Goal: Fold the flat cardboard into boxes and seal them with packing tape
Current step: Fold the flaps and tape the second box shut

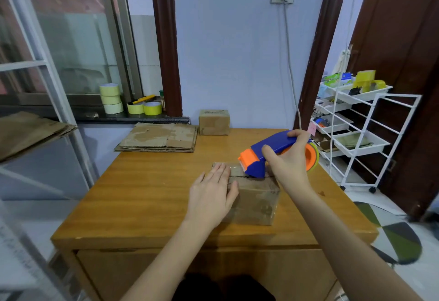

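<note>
The box (253,196) is pressed by the flat, straight-fingered left hand (211,193); the tape dispenser (273,152) is gripped by the right hand (288,165). Two boxes are counted, one flat cardboard stack (158,137).

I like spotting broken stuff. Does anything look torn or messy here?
Yes. The flat cardboard stacked at the table's far edge looks worn: its top layer is peeled in patches, edges ragged.
</note>
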{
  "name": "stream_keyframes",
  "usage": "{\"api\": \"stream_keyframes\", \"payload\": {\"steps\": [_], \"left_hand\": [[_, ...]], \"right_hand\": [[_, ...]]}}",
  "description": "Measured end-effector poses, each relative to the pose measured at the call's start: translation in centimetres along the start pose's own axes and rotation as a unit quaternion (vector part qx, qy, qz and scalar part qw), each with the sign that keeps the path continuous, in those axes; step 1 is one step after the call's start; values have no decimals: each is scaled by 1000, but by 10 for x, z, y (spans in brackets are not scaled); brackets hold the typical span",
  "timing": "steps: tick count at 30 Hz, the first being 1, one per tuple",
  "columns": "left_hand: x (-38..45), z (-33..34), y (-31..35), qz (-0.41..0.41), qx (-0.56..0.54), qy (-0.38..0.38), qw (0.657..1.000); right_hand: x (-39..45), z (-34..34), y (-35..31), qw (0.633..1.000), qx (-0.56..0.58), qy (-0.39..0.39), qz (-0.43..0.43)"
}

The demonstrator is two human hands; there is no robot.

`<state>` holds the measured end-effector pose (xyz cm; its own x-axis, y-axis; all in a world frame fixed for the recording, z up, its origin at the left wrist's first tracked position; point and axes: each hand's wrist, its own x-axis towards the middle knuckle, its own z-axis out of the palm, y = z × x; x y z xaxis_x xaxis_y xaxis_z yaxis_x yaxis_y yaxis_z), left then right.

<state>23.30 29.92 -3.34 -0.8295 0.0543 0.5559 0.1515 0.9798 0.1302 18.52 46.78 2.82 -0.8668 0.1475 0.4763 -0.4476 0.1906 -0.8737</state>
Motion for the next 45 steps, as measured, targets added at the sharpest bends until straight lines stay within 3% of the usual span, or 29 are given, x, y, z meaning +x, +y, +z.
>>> {"api": "stream_keyframes", "payload": {"steps": [8,16,24,33,39,45], "left_hand": [[0,1,8,11,-21,-1,1000],[2,2,12,11,-12,-20,1000],[6,-16,17,-13,34,-45,998],[7,-40,-29,-82,81,-57,992],[9,-29,-16,-68,33,-51,996],[-1,-15,-15,-62,58,-32,996]], "right_hand": [[-5,-10,8,993,51,90,53],[-12,-15,6,998,-11,61,-2],[-32,3,11,993,46,108,20],[-32,67,5,994,85,66,28],[-28,56,6,995,77,54,27],[-26,51,2,999,45,25,12]]}}
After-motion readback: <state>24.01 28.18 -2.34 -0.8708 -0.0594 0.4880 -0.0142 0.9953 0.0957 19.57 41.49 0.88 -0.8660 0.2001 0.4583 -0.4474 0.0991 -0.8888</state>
